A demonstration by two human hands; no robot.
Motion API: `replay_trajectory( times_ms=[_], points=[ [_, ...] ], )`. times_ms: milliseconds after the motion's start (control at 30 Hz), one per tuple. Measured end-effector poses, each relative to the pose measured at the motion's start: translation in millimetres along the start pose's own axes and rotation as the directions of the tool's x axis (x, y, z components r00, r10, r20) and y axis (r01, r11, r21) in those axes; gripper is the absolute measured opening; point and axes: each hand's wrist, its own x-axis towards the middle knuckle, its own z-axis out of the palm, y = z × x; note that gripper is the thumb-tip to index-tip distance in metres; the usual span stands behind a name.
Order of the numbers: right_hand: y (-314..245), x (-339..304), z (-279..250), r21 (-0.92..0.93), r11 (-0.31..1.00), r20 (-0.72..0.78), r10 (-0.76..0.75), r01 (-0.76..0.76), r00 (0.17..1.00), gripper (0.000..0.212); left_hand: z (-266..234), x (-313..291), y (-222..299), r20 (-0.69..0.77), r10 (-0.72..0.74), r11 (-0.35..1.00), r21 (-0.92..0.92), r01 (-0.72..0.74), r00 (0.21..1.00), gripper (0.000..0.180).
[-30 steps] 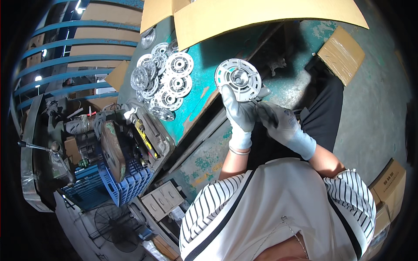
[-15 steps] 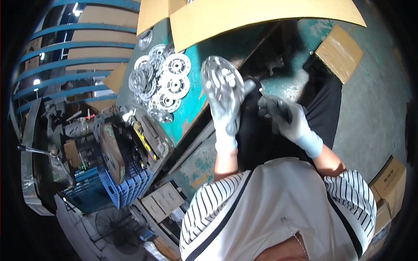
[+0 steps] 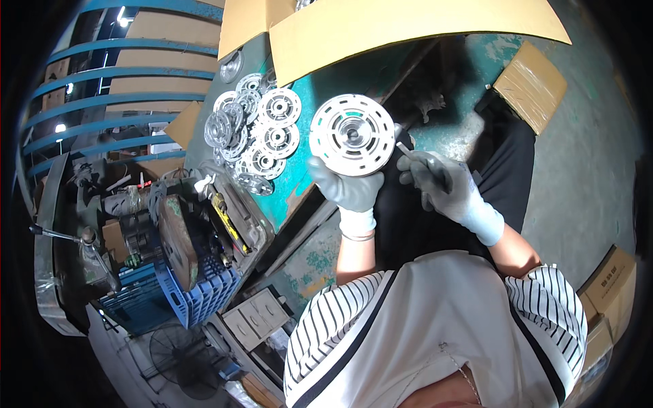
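Observation:
A round, slotted metal disc [image 3: 352, 134] with a ringed hub is held up in my gloved left hand [image 3: 348, 189]. Its flat, bright face is turned toward me, and the fingers grip its lower edge and back. Close to the disc's right rim is my gloved right hand [image 3: 445, 187], its fingers closed on a thin, light-coloured stick-like tool [image 3: 403, 147]. The tool's tip lies near the rim; I cannot tell whether it touches. Several similar metal discs [image 3: 279, 106] lie heaped on the green worktable [image 3: 299, 173] to the left.
An open cardboard box [image 3: 408, 44] spans the far side of the table. At left stand a dark machine with a lever [image 3: 87, 235] and a blue plastic crate [image 3: 201, 292]. A taped carton [image 3: 530, 85] is at far right, a fan [image 3: 182, 360] at lower left.
The disc has been turned from a tilted, blurred position to face me flat, with my left hand now below it. My right hand has stayed nearly in place with the tool.

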Motion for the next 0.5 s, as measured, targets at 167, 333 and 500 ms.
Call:
replay_trajectory(
  times_ms=[167, 333, 500],
  points=[
    [3, -4, 0, 0.056, 0.998, 0.043, 0.025, -0.027, 0.999, 0.029, 4, 1, 2, 0.029, -0.180, 0.922, -0.344, 0.179, 0.983, 0.089],
    [11, -4, 1, 0.010, 0.995, 0.060, 0.094, -0.095, 0.994, 0.031, -3, -2, -7, -0.012, -0.172, 0.985, -0.017, 0.172, 0.985, 0.075],
    [15, -5, 4, 0.000, 0.988, 0.069, 0.153, -0.154, 0.986, 0.029, 4, 2, -10, -0.101, -0.227, 0.965, -0.162, 0.209, 0.969, 0.069]
  ],
)
